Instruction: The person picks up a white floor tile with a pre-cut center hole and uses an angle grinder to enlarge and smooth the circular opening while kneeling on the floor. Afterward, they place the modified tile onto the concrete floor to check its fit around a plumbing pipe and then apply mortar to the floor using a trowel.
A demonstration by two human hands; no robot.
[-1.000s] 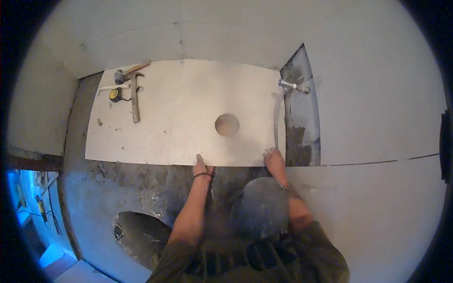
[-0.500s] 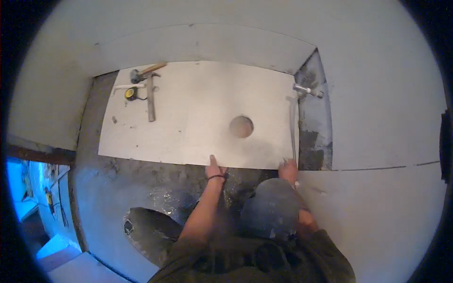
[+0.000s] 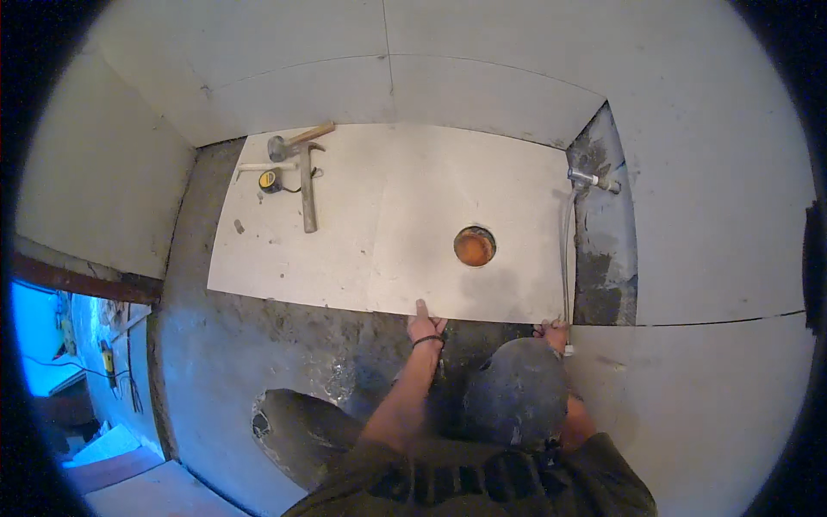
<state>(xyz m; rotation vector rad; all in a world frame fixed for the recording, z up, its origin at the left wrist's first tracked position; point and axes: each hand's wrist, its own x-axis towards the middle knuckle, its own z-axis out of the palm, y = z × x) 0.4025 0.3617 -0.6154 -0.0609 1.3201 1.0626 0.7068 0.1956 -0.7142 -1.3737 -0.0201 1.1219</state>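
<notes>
Tile work is partly complete. One large pale floor tile (image 3: 388,224), cut with a round hole over the orange drain pipe (image 3: 475,246), lies flat against the far wall. Left hand (image 3: 425,326) rests fingers outstretched on its near edge; right hand (image 3: 553,333) touches the near right corner, grip not discernible behind the knee. Bare grey mortar bed (image 3: 284,345) remains uncovered in front and along the right strip. Hammer (image 3: 297,140), second hammer (image 3: 307,189) and tape measure (image 3: 270,181) lie on the tile's far left corner.
</notes>
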